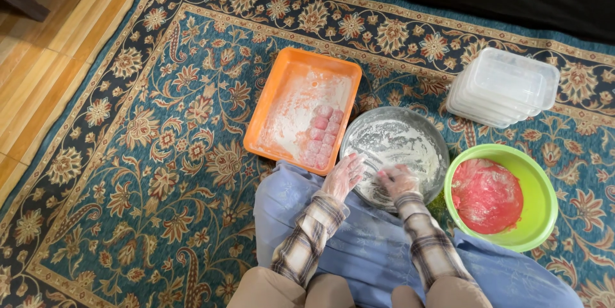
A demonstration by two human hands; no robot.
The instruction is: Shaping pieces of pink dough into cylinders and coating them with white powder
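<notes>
Head camera: I see my left hand (343, 176), floured and loosely open, resting on the nine o'clock rim of the floured metal pan (410, 130). My right hand (398, 181), fingers curled, sits inside near six o'clock; whether it holds anything I cannot tell. Orange tray (282, 90) with pink pieces (323, 136) lies at ten o'clock, green bowl (535, 183) of pink dough (487, 194) at four.

The floured metal bowl (394, 154) is hemmed in by the orange tray (301, 109) just to the left and the green bowl (500, 196) close on the right. Behind it to the right, passage is blocked by the stacked clear containers (503, 87). Open carpet (147, 173) is left free to the far left of the tray.
</notes>
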